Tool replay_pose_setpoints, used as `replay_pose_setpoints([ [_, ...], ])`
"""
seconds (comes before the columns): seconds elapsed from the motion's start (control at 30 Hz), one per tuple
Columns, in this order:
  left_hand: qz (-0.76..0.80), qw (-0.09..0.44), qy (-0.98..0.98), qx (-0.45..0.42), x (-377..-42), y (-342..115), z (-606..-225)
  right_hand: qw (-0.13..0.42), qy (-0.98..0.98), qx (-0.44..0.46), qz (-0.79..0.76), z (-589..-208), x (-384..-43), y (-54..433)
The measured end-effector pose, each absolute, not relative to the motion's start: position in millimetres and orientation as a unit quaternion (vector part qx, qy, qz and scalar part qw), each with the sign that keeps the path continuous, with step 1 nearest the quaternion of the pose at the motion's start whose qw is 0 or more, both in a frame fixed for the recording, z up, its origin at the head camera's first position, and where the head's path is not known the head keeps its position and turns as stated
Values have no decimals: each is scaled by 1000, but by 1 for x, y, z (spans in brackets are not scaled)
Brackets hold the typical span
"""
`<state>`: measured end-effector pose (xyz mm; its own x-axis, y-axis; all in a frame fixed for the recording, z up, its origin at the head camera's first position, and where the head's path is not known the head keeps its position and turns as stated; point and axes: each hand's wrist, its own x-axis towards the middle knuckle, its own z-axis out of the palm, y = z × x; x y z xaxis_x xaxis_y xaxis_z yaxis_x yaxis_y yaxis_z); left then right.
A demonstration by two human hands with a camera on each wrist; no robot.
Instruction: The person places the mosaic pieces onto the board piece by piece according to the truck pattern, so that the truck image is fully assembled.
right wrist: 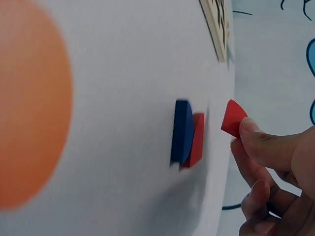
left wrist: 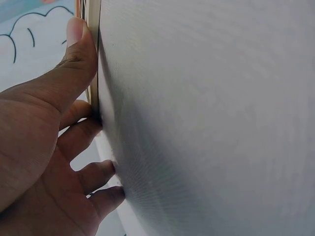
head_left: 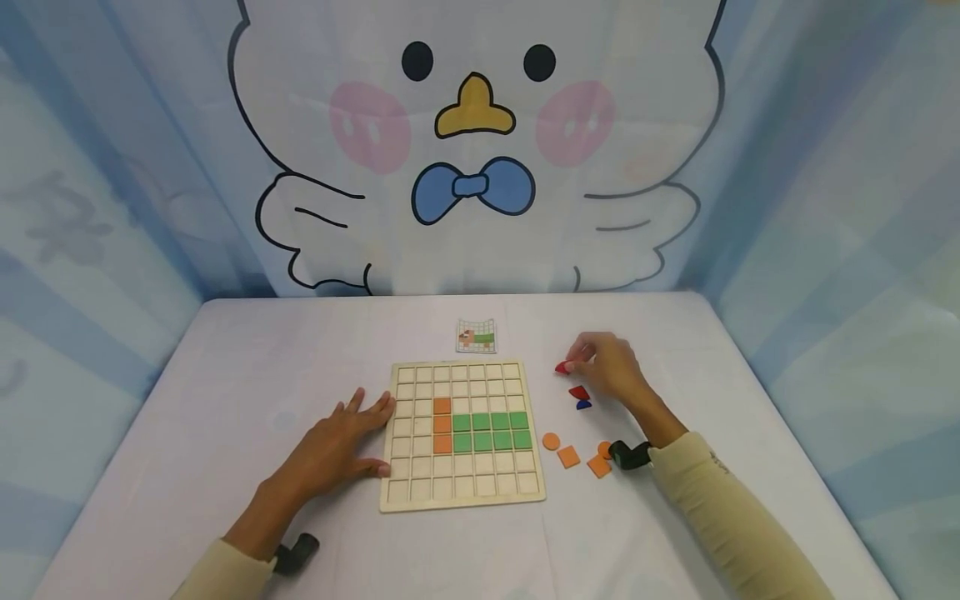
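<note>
A wooden grid board (head_left: 461, 492) lies mid-table, with a column of orange squares (head_left: 442, 424) and two rows of green squares (head_left: 491, 432) set in its cells. My left hand (head_left: 333, 446) rests at the board's left edge, fingers spread; in the left wrist view the thumb (left wrist: 78, 54) touches the board's side (left wrist: 93, 59). To the right of the board, my right hand (head_left: 609, 365) pinches a red quarter-circle piece (right wrist: 233, 118) between thumb and fingertips, above the table. Near it lie another red piece (right wrist: 197, 140) and a blue half-round piece (right wrist: 182, 132), side by side.
Orange circles (head_left: 551, 442) and orange squares (head_left: 568, 456) lie loose right of the board, some partly behind the right wrist's black camera (head_left: 628, 455). A small picture card (head_left: 476, 337) lies beyond the board's far edge. A printed curtain (head_left: 472, 250) hangs behind the table.
</note>
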<state>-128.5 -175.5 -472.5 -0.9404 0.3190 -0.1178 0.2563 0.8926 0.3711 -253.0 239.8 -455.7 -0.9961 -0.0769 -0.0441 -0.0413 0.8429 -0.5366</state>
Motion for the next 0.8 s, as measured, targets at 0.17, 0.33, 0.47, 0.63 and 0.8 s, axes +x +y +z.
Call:
replay_pose_setpoints([
  [0.17, 179, 86, 969, 150, -129, -175, -473, 18, 956, -68, -286, -448, -245, 215],
  [0.33, 178, 86, 969, 149, -129, -176, -473, 14, 947, -110, -301, -440, -237, 187],
  [0.47, 179, 88, 969, 148, -129, -175, -473, 28, 936, -137, -322, -437, -231, 164],
  [0.63, 180, 90, 969, 145, -129, -175, -473, 42, 926, -167, -337, -438, -224, 139],
  [0.8, 177, 91, 969, 144, -130, -175, -474, 50, 916, -207, -340, -444, -220, 112],
])
